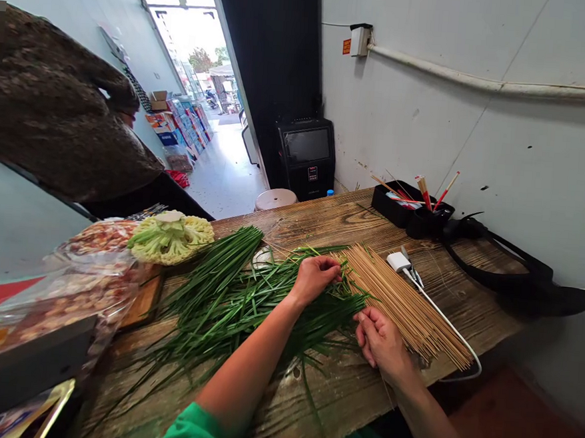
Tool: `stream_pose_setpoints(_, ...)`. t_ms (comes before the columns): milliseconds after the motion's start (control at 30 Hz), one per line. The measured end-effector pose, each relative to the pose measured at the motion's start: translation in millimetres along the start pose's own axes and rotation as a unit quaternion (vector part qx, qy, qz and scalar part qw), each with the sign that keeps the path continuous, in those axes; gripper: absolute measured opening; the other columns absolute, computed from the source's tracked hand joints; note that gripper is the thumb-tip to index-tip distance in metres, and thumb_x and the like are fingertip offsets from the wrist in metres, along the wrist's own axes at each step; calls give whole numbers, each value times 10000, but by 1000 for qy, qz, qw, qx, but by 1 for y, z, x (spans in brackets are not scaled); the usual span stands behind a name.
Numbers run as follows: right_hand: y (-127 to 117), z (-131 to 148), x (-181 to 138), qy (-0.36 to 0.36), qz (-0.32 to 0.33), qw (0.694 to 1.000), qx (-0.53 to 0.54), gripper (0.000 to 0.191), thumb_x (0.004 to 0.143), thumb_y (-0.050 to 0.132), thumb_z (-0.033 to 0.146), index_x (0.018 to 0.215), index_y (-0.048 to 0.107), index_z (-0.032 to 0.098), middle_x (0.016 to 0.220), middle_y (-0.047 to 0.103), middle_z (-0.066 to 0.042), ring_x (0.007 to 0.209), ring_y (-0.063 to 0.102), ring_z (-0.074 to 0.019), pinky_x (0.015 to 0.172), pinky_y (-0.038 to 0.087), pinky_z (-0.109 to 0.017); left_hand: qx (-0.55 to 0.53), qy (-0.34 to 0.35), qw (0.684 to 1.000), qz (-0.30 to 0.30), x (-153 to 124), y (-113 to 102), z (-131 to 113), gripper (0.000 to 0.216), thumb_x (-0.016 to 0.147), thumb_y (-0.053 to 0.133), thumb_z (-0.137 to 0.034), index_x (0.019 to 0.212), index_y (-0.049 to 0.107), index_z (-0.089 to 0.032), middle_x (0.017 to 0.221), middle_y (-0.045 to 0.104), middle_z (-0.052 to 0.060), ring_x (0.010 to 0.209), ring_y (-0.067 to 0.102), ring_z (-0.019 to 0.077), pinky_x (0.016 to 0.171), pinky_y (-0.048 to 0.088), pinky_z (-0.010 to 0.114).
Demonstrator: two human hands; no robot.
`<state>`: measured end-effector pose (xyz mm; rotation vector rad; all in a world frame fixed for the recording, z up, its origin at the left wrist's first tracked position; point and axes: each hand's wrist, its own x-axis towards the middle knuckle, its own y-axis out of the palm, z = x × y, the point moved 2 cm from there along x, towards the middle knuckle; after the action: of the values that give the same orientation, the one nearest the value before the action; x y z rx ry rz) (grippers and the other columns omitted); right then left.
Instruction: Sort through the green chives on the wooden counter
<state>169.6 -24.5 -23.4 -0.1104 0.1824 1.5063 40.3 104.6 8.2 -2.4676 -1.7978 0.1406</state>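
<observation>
Beneath the left hand [314,278] and stretching to the right hand [380,336], long green stalks [237,288], heaped loosely, with thin leaves straying well to the left of both grips. At the left hand, thumb and fingertips drawn together over the right-hand end of the heap, impossible to tell with or without a stalk pinched between. At the right hand, just beside the same end of the heap, fingers curled and thumb close against them, contents of the grip likewise impossible to tell. Beyond the right hand, thin wooden skewers [406,314] side by side in a flat layer, slanting down toward the near edge of the wooden table [340,396]. Past the skewers, a white adapter [398,261], its white cable [448,321] looping round their lower ends, close to that edge. Below the right grip, a strip of open wood as far as the near edge. Beyond the left grip, more open wood up to the far edge. Farther right, a black box [392,211] near the wall [459,57]. Well left of both grips, a pale cauliflower [171,237], a cutting board [144,299] and clear bags of food [82,291], crowding that side
</observation>
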Motion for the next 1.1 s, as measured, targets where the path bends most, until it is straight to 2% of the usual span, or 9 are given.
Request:
stream_pose_setpoints(233,0,2,-1,6,-1,1000,-4,313,796,493,505,788,480,192,456,474,108,217,293,-17,243,165,-140,47,26,998,-14,-1,-1,-4,110,713,587,-226,725,624,-124,593,654,11,533,588,96,531,455,187)
stream_pose_setpoints(567,0,-1,0,9,-5,1000,8,332,789,498,523,787,482,192,455,471,109,216,295,-17,239,168,-135,195,114,974,33,-7,-1,-14,171,760,533,-193,795,689,-132,658,674,9,595,593,101,604,444,189)
stream_pose_setpoints(633,-1,-1,0,8,-11,1000,11,337,785,501,528,784,481,192,458,469,108,221,298,-16,240,168,-134,224,124,962,92,-12,0,-22,187,761,533,-187,806,705,-131,660,678,9,594,579,101,601,435,187)
stream_pose_setpoints(767,0,1,0,10,-19,1000,11,343,768,515,536,761,470,195,454,468,103,224,305,-19,240,166,-136,278,133,909,282,-22,-3,-38,194,745,566,-188,849,728,-168,791,717,5,691,605,118,682,444,185)
stream_pose_setpoints(800,0,1,0,10,-21,1000,10,343,768,516,535,758,470,195,453,469,102,225,306,-20,240,164,-137,292,132,899,297,-23,-8,-41,197,752,570,-203,864,729,-180,828,722,3,726,614,124,711,444,187)
stream_pose_setpoints(867,0,2,0,8,-23,1000,6,338,773,514,528,768,477,192,460,474,98,226,309,-19,243,160,-137,337,123,903,235,-18,-21,-43,211,787,548,-238,891,727,-196,879,723,8,778,623,137,743,439,197)
stream_pose_setpoints(933,0,2,0,6,-24,1000,3,336,775,513,523,779,487,188,465,479,97,225,309,-17,246,162,-138,409,101,903,88,-9,-37,-42,235,823,509,-255,900,724,-201,912,718,32,812,623,157,761,431,226)
stream_pose_setpoints(1000,0,2,0,3,-21,1000,0,337,776,512,520,784,493,184,464,481,97,224,305,-15,247,167,-137,474,77,877,-27,-3,-48,-35,233,833,503,-260,899,721,-212,934,709,51,845,616,177,784,421,260)
stream_pose_setpoints(1100,0,2,0,2,-21,1000,0,335,776,515,519,785,492,185,471,483,97,227,302,-15,247,175,-139,526,63,847,-35,3,-49,-22,198,815,546,-303,877,720,-231,924,695,56,877,600,200,821,404,308)
